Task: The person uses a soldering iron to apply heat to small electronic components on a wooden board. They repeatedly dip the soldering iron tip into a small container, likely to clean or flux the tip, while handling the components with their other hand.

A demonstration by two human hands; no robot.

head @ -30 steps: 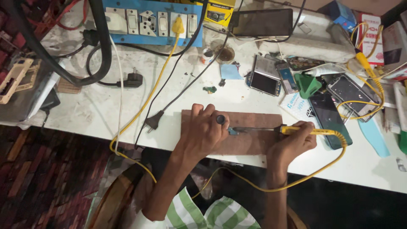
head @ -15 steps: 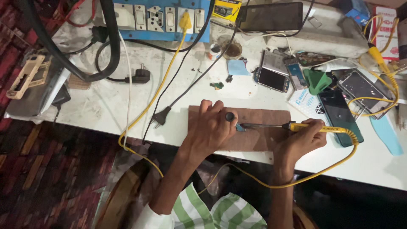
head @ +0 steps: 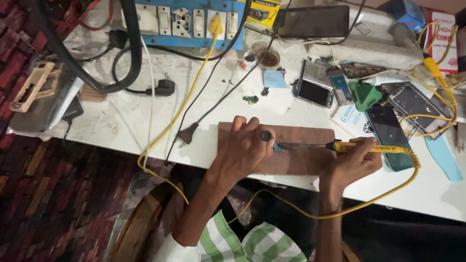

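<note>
Person, seen from above by the head camera.

Clothing: one garment in view, a shirt [head: 233, 245] with broad vertical stripes of green and white. Its sleeve [head: 167, 247] is short and ends above the elbow on the left arm, where the cloth at the hem looks plain white. The shirt front shows as a narrow band at the lower edge of the frame; collar, buttons and pockets are out of view.

Arms: both forearms are bare from sleeve to wrist. No watch, bracelet or band is visible on either wrist.

Hands: left hand [head: 245, 148] and right hand [head: 352, 162], both ungloved. No rings can be made out.
</note>
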